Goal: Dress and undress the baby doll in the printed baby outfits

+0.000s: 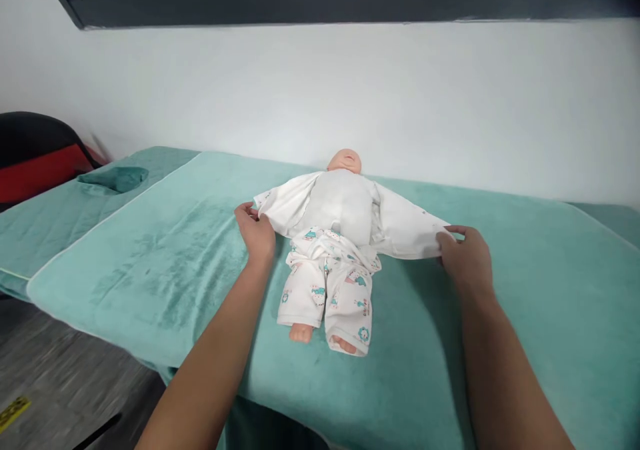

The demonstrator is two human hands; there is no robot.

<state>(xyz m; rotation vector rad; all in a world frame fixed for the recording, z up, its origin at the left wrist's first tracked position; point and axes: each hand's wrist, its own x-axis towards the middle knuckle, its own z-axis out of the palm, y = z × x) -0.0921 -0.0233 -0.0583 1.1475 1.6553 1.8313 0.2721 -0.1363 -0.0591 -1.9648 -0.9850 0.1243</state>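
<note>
A baby doll (345,161) lies on its back, its head toward the wall and its feet toward me. White printed pants (325,283) cover its legs, with the feet poking out of the cuffs. Spread out to both sides is a white baby top (410,227), open over the doll's pale torso (337,203). My left hand (257,230) pinches the edge of the top's left side. On the right, my right hand (465,253) grips the other outer edge, holding it stretched a little above the bed. The doll's arms are hidden.
A green plush cover (165,257) spreads over the bed, with a crumpled green cloth (113,179) at the far left. A black and red chair (43,157) stands beyond. The white wall (320,90) borders the back edge.
</note>
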